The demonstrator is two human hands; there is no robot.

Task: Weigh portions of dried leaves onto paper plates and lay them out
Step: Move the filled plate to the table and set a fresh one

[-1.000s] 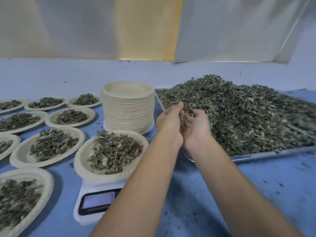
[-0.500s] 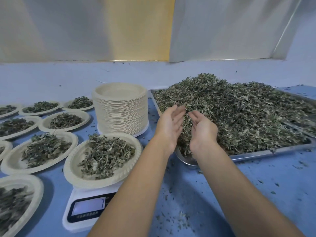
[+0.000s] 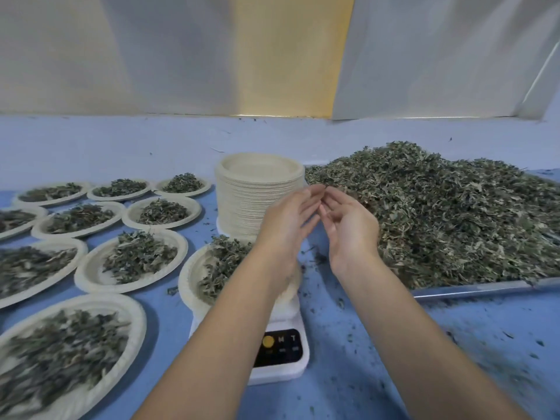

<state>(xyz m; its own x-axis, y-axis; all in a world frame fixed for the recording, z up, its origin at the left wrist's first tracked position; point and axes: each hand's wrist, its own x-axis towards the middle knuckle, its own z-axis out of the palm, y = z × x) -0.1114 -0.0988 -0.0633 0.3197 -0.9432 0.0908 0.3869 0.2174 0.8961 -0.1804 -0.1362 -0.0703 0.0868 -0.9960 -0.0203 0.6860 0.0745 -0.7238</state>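
Note:
A big heap of dried leaves (image 3: 439, 213) fills a metal tray (image 3: 472, 288) on the right. A paper plate (image 3: 190, 280) with a portion of leaves (image 3: 224, 262) sits on a white digital scale (image 3: 281, 350); my left forearm hides the plate's right half. My left hand (image 3: 285, 219) hovers above that plate's right side, fingers spread, palm turned right. My right hand (image 3: 348, 228) faces it just left of the heap, fingers loosely curled. Both palms look empty and the fingertips nearly touch.
A tall stack of empty paper plates (image 3: 260, 189) stands behind the scale. Several filled plates (image 3: 133, 259) lie in rows on the blue table (image 3: 424, 344) to the left. Leaf crumbs are scattered in front of the tray. A wall rises at the back.
My hands were cupped together in the heap's near edge with leaves between them. They have lifted and moved left toward the scale, and no leaves show between the palms now.

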